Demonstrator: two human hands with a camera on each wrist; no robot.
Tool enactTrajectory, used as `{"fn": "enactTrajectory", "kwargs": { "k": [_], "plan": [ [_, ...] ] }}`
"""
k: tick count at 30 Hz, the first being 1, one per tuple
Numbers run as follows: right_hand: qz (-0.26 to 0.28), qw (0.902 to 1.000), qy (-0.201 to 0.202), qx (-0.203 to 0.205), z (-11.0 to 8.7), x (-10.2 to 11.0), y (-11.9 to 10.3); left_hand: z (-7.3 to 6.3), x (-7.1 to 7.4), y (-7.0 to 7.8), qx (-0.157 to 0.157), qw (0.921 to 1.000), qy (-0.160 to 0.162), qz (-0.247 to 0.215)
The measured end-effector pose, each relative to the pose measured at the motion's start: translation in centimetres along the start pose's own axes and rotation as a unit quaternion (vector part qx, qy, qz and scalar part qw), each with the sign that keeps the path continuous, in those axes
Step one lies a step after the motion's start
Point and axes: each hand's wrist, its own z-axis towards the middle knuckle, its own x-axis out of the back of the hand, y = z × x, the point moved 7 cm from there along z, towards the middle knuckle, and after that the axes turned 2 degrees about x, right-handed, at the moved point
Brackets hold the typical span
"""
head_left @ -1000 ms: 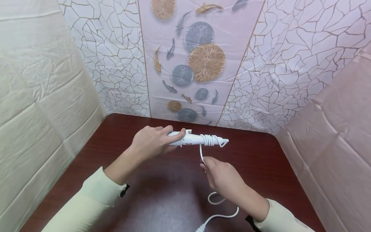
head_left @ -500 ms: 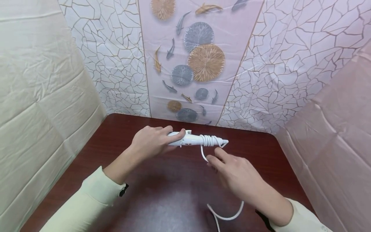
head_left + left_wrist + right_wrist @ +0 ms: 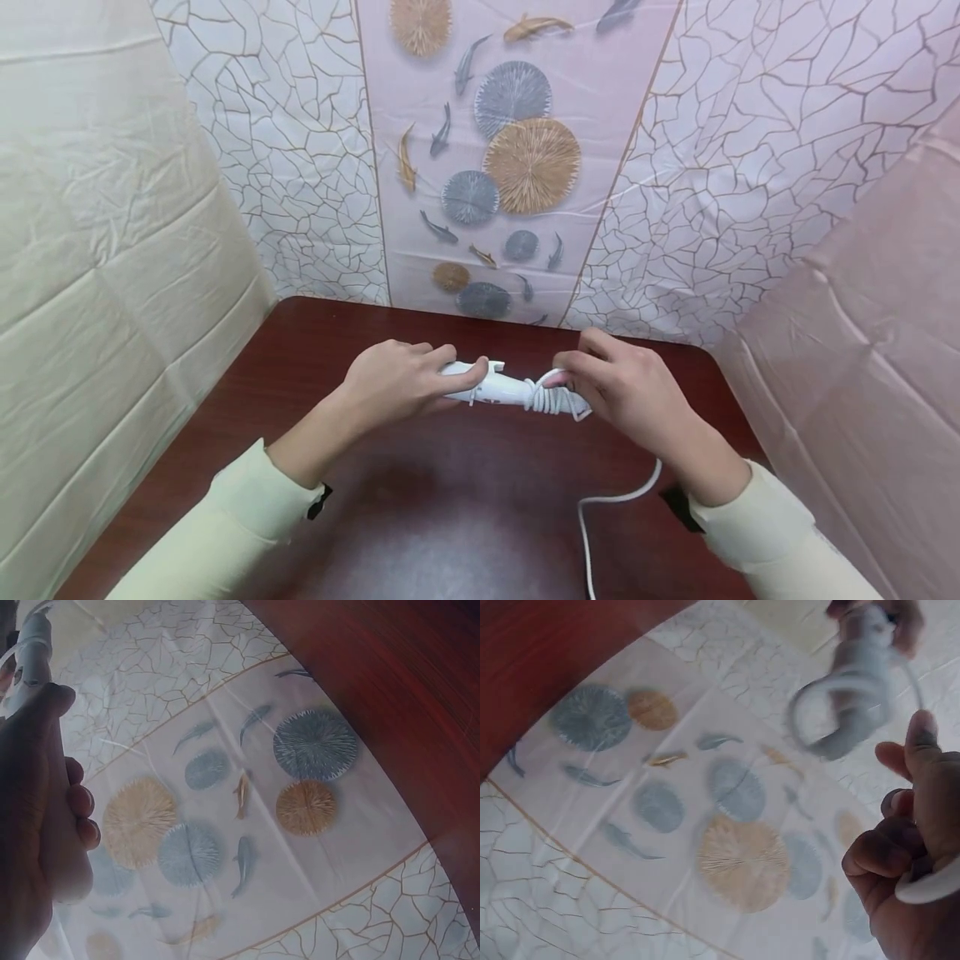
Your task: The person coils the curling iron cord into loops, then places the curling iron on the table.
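A white curling iron is held level above the table, its cord end to the right. My left hand grips its left part, thumb along the top; the left wrist view shows the rounded white end below the fingers. Several turns of white cord are wound round the tapered right end. My right hand pinches the loose run of cord between thumb and fingers, close over the wound turns. In the right wrist view a loop of cord stands in front of the iron, and cord also passes the palm.
Below the right wrist the rest of the cord trails over the dark red-brown table to the near edge. Patterned sheeting with fish and round motifs stands behind the table, and pale cloth walls rise at both sides.
My right hand has moved up and round from below the iron to its right end, carrying the cord over it. The left hand and iron have dipped slightly; the trailing cord has shifted.
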Motion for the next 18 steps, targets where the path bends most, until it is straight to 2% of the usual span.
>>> {"fn": "enactTrajectory", "kwargs": {
  "k": [4,7,13,16,18],
  "plan": [
    [0.034,0.9992,-0.011,-0.016,-0.4,-0.7,1.5,0.2,0.4,0.4,-0.018,0.9996,0.024,0.000],
    [0.086,0.9957,-0.027,-0.021,-0.5,-1.4,2.4,0.3,0.7,0.7,-0.029,0.9988,0.041,0.001],
    [0.220,0.9725,-0.062,-0.045,-0.8,-3.3,3.6,0.6,1.5,1.1,-0.042,0.9969,0.066,0.003],
    [0.255,0.9626,-0.072,-0.057,-1.3,-4.2,3.9,0.7,1.6,1.2,-0.041,0.9968,0.068,0.003],
    [0.261,0.9611,-0.072,-0.054,-1.5,-4.7,3.9,0.8,1.7,1.1,-0.039,0.9968,0.069,0.003]
  ]
}}
